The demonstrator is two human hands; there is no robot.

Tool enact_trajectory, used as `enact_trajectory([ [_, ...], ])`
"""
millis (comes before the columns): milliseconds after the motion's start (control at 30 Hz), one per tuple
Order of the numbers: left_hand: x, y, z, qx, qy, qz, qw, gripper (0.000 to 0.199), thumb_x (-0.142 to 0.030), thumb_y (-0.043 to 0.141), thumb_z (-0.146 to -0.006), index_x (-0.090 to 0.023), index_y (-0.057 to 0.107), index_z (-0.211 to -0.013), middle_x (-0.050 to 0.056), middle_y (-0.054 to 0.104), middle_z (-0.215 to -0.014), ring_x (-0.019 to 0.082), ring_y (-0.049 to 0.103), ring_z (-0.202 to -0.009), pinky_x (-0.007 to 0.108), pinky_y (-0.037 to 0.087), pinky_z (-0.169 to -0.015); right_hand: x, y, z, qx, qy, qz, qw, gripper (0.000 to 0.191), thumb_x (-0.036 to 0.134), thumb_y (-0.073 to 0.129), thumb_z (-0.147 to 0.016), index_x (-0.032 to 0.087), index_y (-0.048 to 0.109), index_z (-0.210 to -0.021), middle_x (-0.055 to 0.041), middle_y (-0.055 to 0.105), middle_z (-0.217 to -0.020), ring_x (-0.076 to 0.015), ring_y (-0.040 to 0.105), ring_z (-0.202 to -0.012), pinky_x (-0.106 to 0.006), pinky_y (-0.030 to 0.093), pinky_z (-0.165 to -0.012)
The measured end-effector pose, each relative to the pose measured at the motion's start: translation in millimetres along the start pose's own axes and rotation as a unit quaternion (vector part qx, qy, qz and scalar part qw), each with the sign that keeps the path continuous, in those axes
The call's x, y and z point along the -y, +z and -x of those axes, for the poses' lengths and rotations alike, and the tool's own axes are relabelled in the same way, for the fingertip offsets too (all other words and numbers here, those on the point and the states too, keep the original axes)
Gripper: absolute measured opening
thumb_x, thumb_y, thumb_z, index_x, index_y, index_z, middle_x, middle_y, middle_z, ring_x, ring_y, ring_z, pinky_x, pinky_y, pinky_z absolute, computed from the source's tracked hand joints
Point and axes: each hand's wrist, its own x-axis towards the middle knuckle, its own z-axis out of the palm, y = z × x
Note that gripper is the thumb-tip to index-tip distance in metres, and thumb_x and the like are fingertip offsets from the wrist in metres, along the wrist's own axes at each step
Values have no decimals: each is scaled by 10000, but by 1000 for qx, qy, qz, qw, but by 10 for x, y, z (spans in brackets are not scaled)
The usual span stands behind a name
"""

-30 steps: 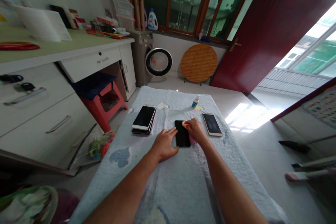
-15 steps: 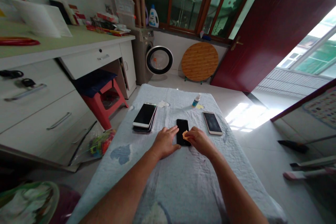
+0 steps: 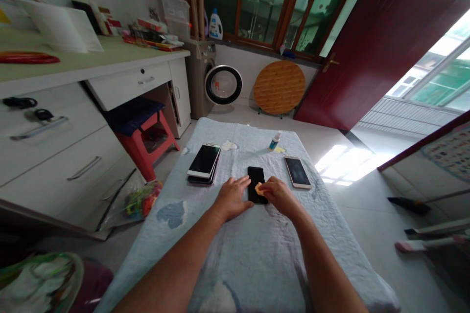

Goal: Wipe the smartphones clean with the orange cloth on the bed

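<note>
A black smartphone (image 3: 256, 176) lies flat, screen up, on the cloth-covered table. My left hand (image 3: 232, 197) rests beside it, fingers stretched and thumb spread, with the fingertips touching its left edge and the thumb near its lower left corner. Pinched in my right hand (image 3: 278, 192) is a small orange cloth (image 3: 258, 189), pressed against the screen's right half; part of the cloth is hidden by the fingers. To the left, a white phone (image 3: 204, 160) sits on top of a small stack. Over on the right lies another phone (image 3: 297, 172) with a pale frame.
A small spray bottle (image 3: 274, 141) stands upright toward the table's far edge. The light blue tablecloth (image 3: 253, 254) has wrinkles. Left of the table are a red stool (image 3: 147, 151), a bag of colourful pieces (image 3: 141, 200) and a desk (image 3: 128, 76). A washing machine (image 3: 200, 78) stands behind with its door open.
The orange cloth and my right hand have barely shifted on the screen. My left hand stays at the phone's edge. The whole view has moved very slightly.
</note>
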Motion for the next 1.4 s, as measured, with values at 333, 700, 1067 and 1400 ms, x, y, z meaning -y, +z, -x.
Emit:
enact_trajectory([
  [333,26,18,-24,5,20,-17,1000,732,-471,724,-719,-178,515,-1356,88,465,-1470,294,518,-1219,394,397,-1033,304,214,9,26,-52,31,998,233,115,571,-850,252,749,-913,-31,568,-872,-145,531,-835,-250,373,-769],
  [700,19,-18,-12,13,12,-14,1000,682,-449,695,-758,-217,505,-1370,62,450,-1483,277,511,-1225,400,386,-1042,-4,15,311,12,-22,-18,1000,263,60,540,-807,204,729,-919,-38,570,-873,-148,540,-835,-248,390,-759],
  [1067,52,58,-21,-13,22,-27,999,681,-481,698,-743,-201,538,-1342,71,495,-1447,291,526,-1198,404,414,-1011,219,142,41,21,-58,1,998,237,72,546,-821,213,733,-860,-32,567,-849,-142,524,-819,-250,377,-768],
  [1400,-32,21,-11,-19,1,-22,1000,681,-455,701,-728,-216,536,-1344,52,499,-1446,295,514,-1207,430,413,-1017,-181,204,-36,-83,1,-42,996,282,92,517,-820,201,733,-965,-39,563,-857,-159,539,-834,-267,402,-773],
])
